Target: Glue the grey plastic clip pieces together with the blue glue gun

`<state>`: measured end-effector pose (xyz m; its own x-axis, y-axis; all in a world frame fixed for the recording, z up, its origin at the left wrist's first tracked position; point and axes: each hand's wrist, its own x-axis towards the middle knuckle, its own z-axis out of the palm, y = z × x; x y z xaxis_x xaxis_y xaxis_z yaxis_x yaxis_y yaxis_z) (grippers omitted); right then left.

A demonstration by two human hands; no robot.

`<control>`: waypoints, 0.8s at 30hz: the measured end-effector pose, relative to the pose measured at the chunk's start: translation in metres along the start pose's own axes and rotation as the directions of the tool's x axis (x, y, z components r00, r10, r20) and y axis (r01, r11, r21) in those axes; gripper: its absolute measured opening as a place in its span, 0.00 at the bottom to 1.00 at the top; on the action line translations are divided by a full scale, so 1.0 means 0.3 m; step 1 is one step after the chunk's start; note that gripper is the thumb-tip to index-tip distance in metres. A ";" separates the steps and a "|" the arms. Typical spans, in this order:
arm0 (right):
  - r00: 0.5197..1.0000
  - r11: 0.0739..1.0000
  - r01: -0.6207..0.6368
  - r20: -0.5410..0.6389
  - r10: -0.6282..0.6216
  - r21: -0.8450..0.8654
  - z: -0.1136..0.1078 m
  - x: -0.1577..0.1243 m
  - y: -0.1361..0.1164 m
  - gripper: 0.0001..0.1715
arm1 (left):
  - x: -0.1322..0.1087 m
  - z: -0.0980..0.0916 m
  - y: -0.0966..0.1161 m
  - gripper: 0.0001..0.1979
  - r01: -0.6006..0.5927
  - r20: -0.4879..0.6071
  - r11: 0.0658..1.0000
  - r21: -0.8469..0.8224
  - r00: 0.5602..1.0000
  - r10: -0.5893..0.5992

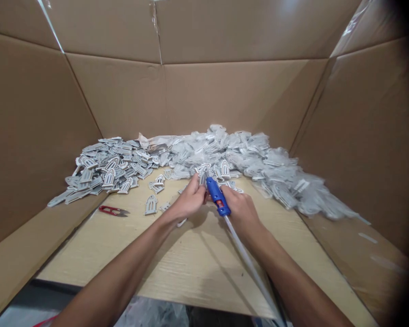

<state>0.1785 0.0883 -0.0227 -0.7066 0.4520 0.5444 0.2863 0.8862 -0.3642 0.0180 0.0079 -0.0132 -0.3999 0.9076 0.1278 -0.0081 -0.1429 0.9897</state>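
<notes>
My right hand (240,209) is closed round a blue glue gun (217,195) with a long white glue stick (248,263) running back from it along my forearm. The gun's tip points up and away, at a small grey arch-shaped plastic piece (202,175). My left hand (190,200) pinches that piece between its fingertips, right against the gun's tip. Both hands meet over the middle of a pale wooden table (197,268).
A loose heap of grey arch-shaped pieces (112,170) lies at the back left, and clear bags of the same pieces (276,170) at the back right. Red thread snips (113,210) lie on the left. Tall cardboard walls (27,136) enclose the table on three sides.
</notes>
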 end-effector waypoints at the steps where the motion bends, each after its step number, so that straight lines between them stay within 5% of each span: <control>1: 0.999 1.000 -0.015 -0.041 0.014 -0.022 -0.001 -0.002 -0.002 0.06 | -0.001 0.005 0.006 0.10 0.025 0.023 1.000 -0.001 0.999 -0.025; 4: 0.979 0.994 -0.058 -0.192 0.074 0.088 -0.007 0.000 -0.005 0.07 | -0.008 0.017 0.022 0.11 0.040 0.094 0.999 -0.036 0.995 -0.036; 7: 0.935 0.921 -0.199 -0.217 0.281 0.335 -0.005 0.019 0.002 0.17 | -0.020 0.015 0.028 0.11 0.007 0.219 1.000 0.026 0.976 -0.012; 11: 0.872 0.588 -0.261 -0.074 0.483 0.765 -0.009 0.060 0.020 0.30 | -0.024 0.003 0.016 0.14 -0.026 0.352 0.984 0.176 0.935 -0.038; 14: 0.857 0.393 -0.183 -0.050 0.513 0.901 -0.029 0.077 0.033 0.32 | -0.015 -0.001 0.006 0.14 -0.011 0.303 0.984 0.176 0.952 -0.043; 18: 0.856 0.416 -0.301 0.051 0.515 0.858 -0.045 0.067 0.050 0.34 | -0.006 0.005 0.014 0.15 0.025 0.170 0.997 0.078 0.985 -0.038; 21: 0.838 0.465 -0.416 0.130 0.530 0.781 -0.035 0.057 0.056 0.33 | -0.011 0.010 0.025 0.16 0.025 0.223 0.999 0.037 0.974 -0.033; 24: 0.845 0.461 -0.365 0.079 0.529 0.809 -0.032 0.060 0.050 0.32 | -0.017 0.013 0.018 0.17 0.011 0.321 0.998 0.063 0.946 -0.031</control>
<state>0.1762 0.1107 -0.0110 -0.4966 0.8429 0.2072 -0.1332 0.1619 -0.9778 0.0235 0.0039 -0.0083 -0.0838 0.9903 0.1112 0.0452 -0.1077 0.9932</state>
